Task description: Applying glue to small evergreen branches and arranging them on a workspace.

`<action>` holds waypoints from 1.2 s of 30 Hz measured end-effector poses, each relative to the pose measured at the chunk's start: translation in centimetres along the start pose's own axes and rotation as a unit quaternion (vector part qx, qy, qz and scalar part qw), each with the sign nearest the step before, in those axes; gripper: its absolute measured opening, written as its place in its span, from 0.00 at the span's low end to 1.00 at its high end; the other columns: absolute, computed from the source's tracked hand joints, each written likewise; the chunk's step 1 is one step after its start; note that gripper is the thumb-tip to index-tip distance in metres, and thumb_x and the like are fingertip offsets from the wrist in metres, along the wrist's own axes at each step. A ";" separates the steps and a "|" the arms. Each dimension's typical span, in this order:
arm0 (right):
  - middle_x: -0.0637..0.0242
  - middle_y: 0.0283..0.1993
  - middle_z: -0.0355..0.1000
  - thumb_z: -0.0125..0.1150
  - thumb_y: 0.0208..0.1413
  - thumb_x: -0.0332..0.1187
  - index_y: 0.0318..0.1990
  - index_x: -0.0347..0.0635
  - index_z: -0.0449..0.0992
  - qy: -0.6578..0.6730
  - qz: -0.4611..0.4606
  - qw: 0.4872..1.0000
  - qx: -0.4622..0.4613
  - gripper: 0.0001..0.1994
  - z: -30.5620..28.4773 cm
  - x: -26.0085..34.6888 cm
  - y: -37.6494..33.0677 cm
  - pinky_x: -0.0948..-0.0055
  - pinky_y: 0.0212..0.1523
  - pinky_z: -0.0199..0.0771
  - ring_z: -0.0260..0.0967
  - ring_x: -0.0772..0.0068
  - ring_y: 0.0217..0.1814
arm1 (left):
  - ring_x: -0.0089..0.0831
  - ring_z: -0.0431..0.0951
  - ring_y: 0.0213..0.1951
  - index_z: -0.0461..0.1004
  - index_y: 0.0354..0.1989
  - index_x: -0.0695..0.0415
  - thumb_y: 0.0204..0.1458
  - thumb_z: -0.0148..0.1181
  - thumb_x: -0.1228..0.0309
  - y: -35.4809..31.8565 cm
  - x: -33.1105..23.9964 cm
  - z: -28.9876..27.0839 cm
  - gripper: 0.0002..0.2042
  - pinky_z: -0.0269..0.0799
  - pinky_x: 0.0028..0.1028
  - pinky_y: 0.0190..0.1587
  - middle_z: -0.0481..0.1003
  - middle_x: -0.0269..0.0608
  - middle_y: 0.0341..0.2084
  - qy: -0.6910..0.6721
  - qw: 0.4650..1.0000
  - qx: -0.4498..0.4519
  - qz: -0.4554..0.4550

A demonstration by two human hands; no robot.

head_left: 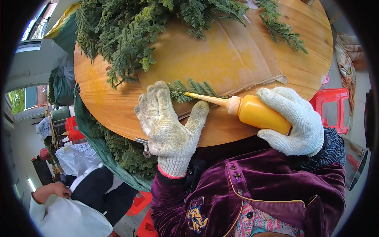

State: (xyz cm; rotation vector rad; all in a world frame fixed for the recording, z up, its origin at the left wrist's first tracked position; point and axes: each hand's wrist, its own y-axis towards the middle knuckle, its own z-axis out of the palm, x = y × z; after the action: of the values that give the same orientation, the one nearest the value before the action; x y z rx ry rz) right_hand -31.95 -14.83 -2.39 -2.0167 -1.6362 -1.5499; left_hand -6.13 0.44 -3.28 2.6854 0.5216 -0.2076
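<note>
My right hand, in a white knit glove, is wrapped round a squeeze bottle filled with yellow-orange liquid. The bottle lies tilted, its long nozzle pointing left, with the yellow tip over a small green fir sprig. My left hand, in a worn, stained knit glove, lies palm down with fingers stretched out and thumb apart. Its fingertips reach the left end of the sprig and the thumb is just below the nozzle. Under the sprig is a yellow-stained cardboard sheet on the round wooden table.
A big heap of fir branches covers the table's far left, and another branch lies far right. More greenery sits in a green sack below the left edge. A red stool stands at right. Another person is at lower left.
</note>
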 end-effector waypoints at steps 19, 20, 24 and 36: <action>0.48 0.53 0.75 0.78 0.49 0.32 0.66 0.36 0.72 -0.097 0.043 0.994 0.025 0.35 -0.1 0.8 0.8 0.57 0.51 0.81 0.78 0.43 0.50 | 0.67 0.59 0.73 0.54 0.76 0.73 0.48 0.79 0.52 -0.6 -0.2 0.4 0.55 0.49 0.56 0.77 0.59 0.70 0.73 -0.044 0.997 -0.052 -0.021; 0.48 0.53 0.75 0.78 0.49 0.32 0.66 0.36 0.72 -0.100 0.046 0.994 0.027 0.35 -0.1 0.8 0.7 0.58 0.51 0.81 0.78 0.43 0.50 | 0.68 0.58 0.73 0.53 0.76 0.72 0.48 0.79 0.51 -0.6 -0.1 0.4 0.55 0.48 0.56 0.77 0.58 0.69 0.74 -0.046 0.997 -0.053 -0.011; 0.48 0.52 0.75 0.77 0.49 0.33 0.66 0.36 0.72 -0.099 0.060 0.993 0.033 0.35 0.2 0.6 0.7 0.57 0.49 0.82 0.78 0.44 0.49 | 0.67 0.60 0.73 0.54 0.76 0.71 0.48 0.78 0.52 -0.8 -0.1 0.4 0.54 0.50 0.56 0.76 0.59 0.66 0.74 -0.040 0.998 -0.040 0.002; 0.55 0.44 0.74 0.76 0.48 0.32 0.64 0.40 0.73 -0.229 0.116 0.955 0.150 0.33 -1.6 6.5 5.9 0.58 0.39 0.80 0.77 0.49 0.40 | 0.63 0.67 0.68 0.66 0.68 0.71 0.48 0.77 0.53 0.2 0.0 0.0 0.45 0.54 0.57 0.74 0.69 0.66 0.65 -0.013 1.000 0.014 0.000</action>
State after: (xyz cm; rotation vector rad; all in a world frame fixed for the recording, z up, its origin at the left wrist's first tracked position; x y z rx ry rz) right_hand -29.03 -13.96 5.97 -2.3954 -1.5709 -0.7383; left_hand -6.07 0.31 -3.21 2.7053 0.5151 -0.2524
